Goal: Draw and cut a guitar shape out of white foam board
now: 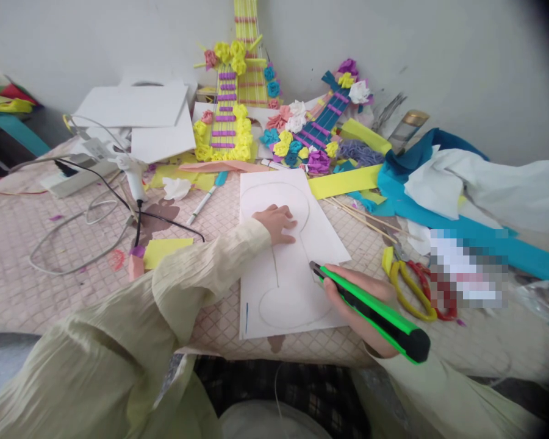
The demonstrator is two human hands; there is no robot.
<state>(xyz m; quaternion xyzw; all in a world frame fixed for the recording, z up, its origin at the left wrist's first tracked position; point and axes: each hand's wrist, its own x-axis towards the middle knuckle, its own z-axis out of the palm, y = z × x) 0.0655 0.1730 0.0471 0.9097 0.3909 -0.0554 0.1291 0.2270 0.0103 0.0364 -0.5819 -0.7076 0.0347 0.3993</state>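
A white foam or card sheet (256, 262) lies on the table in front of me, with a curved outline drawn on it, rounded at both ends. My left hand (277, 224) rests flat on the upper part of the sheet, fingers spread. A green and black utility knife (375, 308) is gripped in my right hand (363, 299). Its front end points up and left, at the drawn line on the sheet's right side. Whether the blade touches the sheet I cannot tell. A short blue mark shows near the sheet's lower left corner.
Yellow and red scissors (412, 286) lie right of the sheet, below thin wooden sticks (366, 219). At left are a hot glue gun (132, 177) with cables, a power strip (77, 177) and a marker (208, 198). Flower-decorated paper instruments (229, 116) lean against the wall. Blue crepe paper (476, 228) spreads rightward.
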